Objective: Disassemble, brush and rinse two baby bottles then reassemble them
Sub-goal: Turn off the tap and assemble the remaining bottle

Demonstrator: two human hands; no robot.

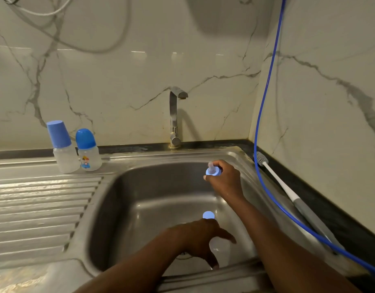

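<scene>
Steel sink (140, 157), left hand (198, 237) gripping bottle (222, 249), right hand (225, 179) pinching teat ring (213, 170)

Brushed steel sink (140, 157) with ribbed drainboard (40, 199); glossy marble-look wall tiles (119, 81); frosted plastic baby bottles (76, 153), smooth blue caps (85, 138).

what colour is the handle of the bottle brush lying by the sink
White shaft, grey grip: the bottle brush shows best in the head view.
</scene>
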